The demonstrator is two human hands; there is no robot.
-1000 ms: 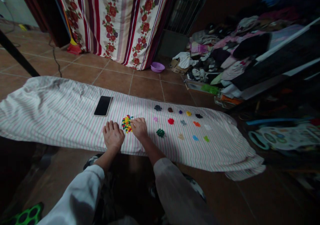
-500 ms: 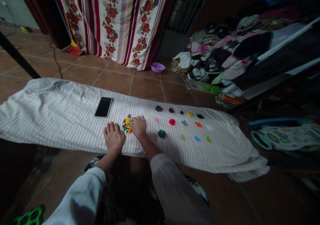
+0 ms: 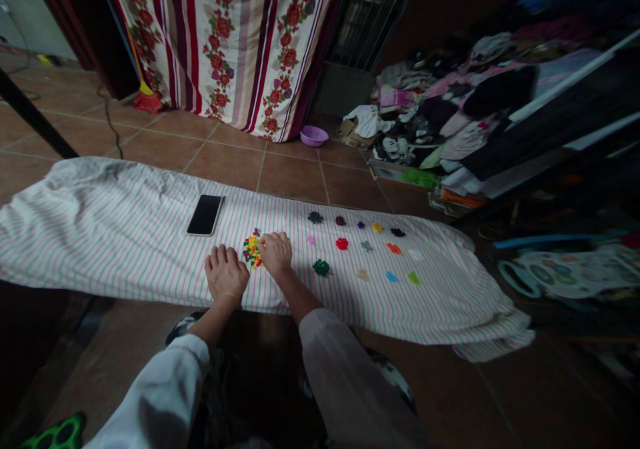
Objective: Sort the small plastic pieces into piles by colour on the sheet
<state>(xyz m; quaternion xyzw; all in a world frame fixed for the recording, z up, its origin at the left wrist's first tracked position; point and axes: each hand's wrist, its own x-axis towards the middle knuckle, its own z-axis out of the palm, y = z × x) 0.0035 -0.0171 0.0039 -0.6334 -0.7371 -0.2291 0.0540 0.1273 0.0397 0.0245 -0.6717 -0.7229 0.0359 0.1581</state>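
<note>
A mixed pile of tiny red, yellow and green pieces [image 3: 251, 252] lies on a striped cloth [image 3: 125, 236]. My right hand [image 3: 276, 252] reaches the pile's right edge, thumb and fingers pinched together; whatever is between the fingertips is too small to make out. To the lower left of the pile my left hand [image 3: 227, 274] rests palm down on the cloth, fingers stretched forward and holding nothing. Right of my hands sit small one-colour heaps, among them a dark green heap [image 3: 321, 267], a red heap [image 3: 341, 243] and an orange heap [image 3: 394, 248].
A phone [image 3: 205, 214] lies on the cloth, left of the pile. Beyond it are a floral curtain [image 3: 245, 42], a purple basin [image 3: 314, 136] and a broom [image 3: 147, 99] on the tiled floor. Heaped clothes [image 3: 440, 109] fill the right side.
The view has shifted slightly. Both hands stay in nearly the same places, the right one still pinched at the pile's edge.
</note>
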